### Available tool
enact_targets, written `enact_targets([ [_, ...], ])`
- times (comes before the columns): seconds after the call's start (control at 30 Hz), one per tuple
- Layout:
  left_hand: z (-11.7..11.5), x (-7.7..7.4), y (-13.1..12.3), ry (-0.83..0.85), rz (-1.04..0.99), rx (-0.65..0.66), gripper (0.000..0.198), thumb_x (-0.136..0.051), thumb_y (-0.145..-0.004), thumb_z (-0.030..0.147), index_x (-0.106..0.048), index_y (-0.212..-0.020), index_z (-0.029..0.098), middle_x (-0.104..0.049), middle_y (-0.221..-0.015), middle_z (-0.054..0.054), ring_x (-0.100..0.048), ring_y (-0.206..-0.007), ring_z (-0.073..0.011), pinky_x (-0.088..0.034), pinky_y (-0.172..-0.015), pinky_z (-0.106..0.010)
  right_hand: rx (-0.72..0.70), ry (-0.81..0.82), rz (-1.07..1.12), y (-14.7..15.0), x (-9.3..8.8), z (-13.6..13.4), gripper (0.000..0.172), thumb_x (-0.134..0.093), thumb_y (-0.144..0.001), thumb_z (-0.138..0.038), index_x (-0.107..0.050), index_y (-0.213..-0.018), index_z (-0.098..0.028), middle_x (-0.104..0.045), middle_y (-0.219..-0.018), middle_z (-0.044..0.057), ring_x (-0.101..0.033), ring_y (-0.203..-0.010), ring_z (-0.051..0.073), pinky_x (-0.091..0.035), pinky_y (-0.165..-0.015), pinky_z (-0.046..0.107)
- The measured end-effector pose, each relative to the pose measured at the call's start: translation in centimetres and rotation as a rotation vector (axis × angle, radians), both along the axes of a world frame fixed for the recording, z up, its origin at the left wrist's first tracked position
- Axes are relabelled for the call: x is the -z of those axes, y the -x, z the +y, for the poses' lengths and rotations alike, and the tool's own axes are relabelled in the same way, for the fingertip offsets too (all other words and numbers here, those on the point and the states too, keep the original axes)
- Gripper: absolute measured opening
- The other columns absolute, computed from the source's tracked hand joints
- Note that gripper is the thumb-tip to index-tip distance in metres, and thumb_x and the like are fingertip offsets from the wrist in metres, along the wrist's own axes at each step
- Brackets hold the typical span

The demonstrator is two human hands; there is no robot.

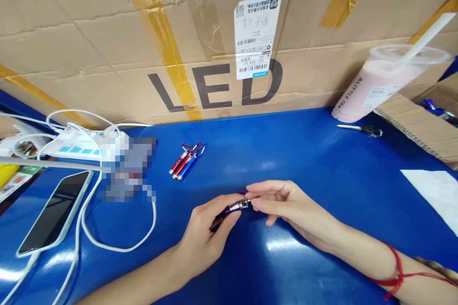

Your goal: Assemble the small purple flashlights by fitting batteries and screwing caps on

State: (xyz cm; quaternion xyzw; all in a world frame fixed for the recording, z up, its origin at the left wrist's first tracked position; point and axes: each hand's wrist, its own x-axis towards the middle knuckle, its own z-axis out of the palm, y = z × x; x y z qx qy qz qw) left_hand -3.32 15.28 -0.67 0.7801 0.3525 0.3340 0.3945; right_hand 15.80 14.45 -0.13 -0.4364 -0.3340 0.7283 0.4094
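My left hand (211, 231) is closed around a small keychain flashlight (236, 206), dark blue with a silver end pointing right. At that silver end, the thumb and fingertips of my right hand (281, 202) pinch a small part that is mostly hidden; a bit of reddish pink shows just behind the fingers. Beyond my hands lie more keychain flashlights of similar shape, side by side on the blue table (300, 157): two red flashlights (179, 164) and a blue flashlight (186, 167). Each has a small carabiner clip at its far end.
A large cardboard box (89, 47) marked LED walls off the back. At left are a phone (55, 212), a power strip (80, 145) and loose white cables. To the right stand a pink drink cup (372, 86), a key (361, 129), white paper (434, 193) and a small carton (420, 126).
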Motion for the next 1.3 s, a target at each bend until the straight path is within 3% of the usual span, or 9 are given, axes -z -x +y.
enact_targets([
  [0.2, 0.0, -0.1, 0.1, 0.002, 0.023, 0.023, 0.024, -0.049, -0.087, 0.016, -0.062, -0.107, 0.017, -0.069, -0.102, -0.008, -0.066, -0.086, -0.0161, -0.053, -0.075, -0.024, -0.01, -0.294, -0.213, 0.3, 0.1, -0.1, 0.008, -0.074, -0.067, -0.026, -0.075, -0.074, -0.023, -0.066, -0.078, 0.001, -0.059, -0.058, 0.008, -0.052, -0.045, 0.015],
  [0.37, 0.1, 0.1, 0.0, 0.005, 0.03, 0.034, 0.025, -0.049, -0.087, 0.014, -0.062, -0.107, 0.018, -0.069, -0.102, -0.006, -0.066, -0.086, -0.0148, -0.052, -0.077, -0.023, -0.006, -0.581, -0.501, -0.3, 0.2, 0.0, 0.009, -0.07, -0.073, -0.029, -0.075, -0.08, -0.027, -0.068, -0.076, 0.002, -0.062, -0.062, 0.013, -0.053, -0.053, 0.022],
  [0.47, 0.0, 0.1, -0.1, 0.009, 0.048, 0.047, 0.024, -0.049, -0.087, 0.013, -0.062, -0.107, 0.018, -0.07, -0.097, -0.005, -0.066, -0.083, -0.0139, -0.052, -0.076, -0.023, -0.012, -0.664, -0.59, -0.6, 0.1, -0.2, 0.007, -0.069, -0.074, -0.029, -0.075, -0.079, -0.029, -0.069, -0.076, 0.002, -0.063, -0.065, 0.015, -0.053, -0.057, 0.025],
  [0.8, -0.6, 0.2, 0.0, -0.04, 0.118, 0.058, 0.023, -0.047, -0.089, 0.019, -0.061, -0.107, 0.017, -0.069, -0.102, -0.005, -0.066, -0.089, -0.0154, -0.05, -0.083, -0.025, -0.036, -0.595, -0.698, -0.7, 0.4, 0.1, 0.021, -0.075, -0.064, -0.043, -0.073, -0.061, -0.023, -0.066, -0.065, 0.005, -0.058, -0.055, 0.015, -0.048, -0.046, 0.023],
  [0.87, -0.7, 0.2, 0.0, -0.048, 0.126, 0.038, 0.024, -0.047, -0.089, 0.02, -0.062, -0.107, 0.016, -0.07, -0.101, -0.005, -0.066, -0.087, -0.0151, -0.05, -0.082, -0.024, -0.079, -0.54, -0.696, -0.7, 0.6, 0.2, 0.02, -0.078, -0.059, -0.042, -0.073, -0.06, -0.023, -0.065, -0.065, 0.005, -0.057, -0.054, 0.016, -0.048, -0.046, 0.023],
  [1.0, -1.1, -0.1, 0.0, -0.046, 0.177, 0.008, 0.024, -0.047, -0.09, 0.023, -0.06, -0.109, 0.018, -0.07, -0.101, -0.004, -0.066, -0.088, -0.0149, -0.051, -0.079, -0.023, -0.023, -0.368, -0.623, -0.1, 0.6, 0.0, 0.022, -0.08, -0.052, -0.043, -0.07, -0.055, -0.024, -0.061, -0.058, 0.003, -0.051, -0.047, 0.013, -0.045, -0.042, 0.023],
  [1.13, -1.3, -0.4, 0.1, -0.032, 0.225, 0.028, 0.023, -0.048, -0.089, 0.023, -0.058, -0.11, 0.019, -0.07, -0.101, -0.002, -0.066, -0.089, -0.0144, -0.051, -0.079, -0.022, 0.021, -0.286, -0.591, 0.6, 0.3, -0.2, 0.017, -0.08, -0.05, -0.038, -0.069, -0.05, -0.026, -0.057, -0.055, 0.005, -0.047, -0.046, 0.014, -0.043, -0.041, 0.025],
  [1.3, -1.3, -0.1, 0.2, -0.067, 0.263, 0.036, 0.022, -0.048, -0.089, 0.025, -0.059, -0.107, 0.018, -0.071, -0.1, -0.002, -0.067, -0.087, -0.0147, -0.052, -0.076, -0.022, -0.034, -0.245, -0.604, 0.8, 0.0, 0.2, 0.012, -0.078, -0.049, -0.031, -0.066, -0.046, -0.027, -0.053, -0.053, 0.006, -0.046, -0.045, 0.014, -0.038, -0.04, 0.026],
])
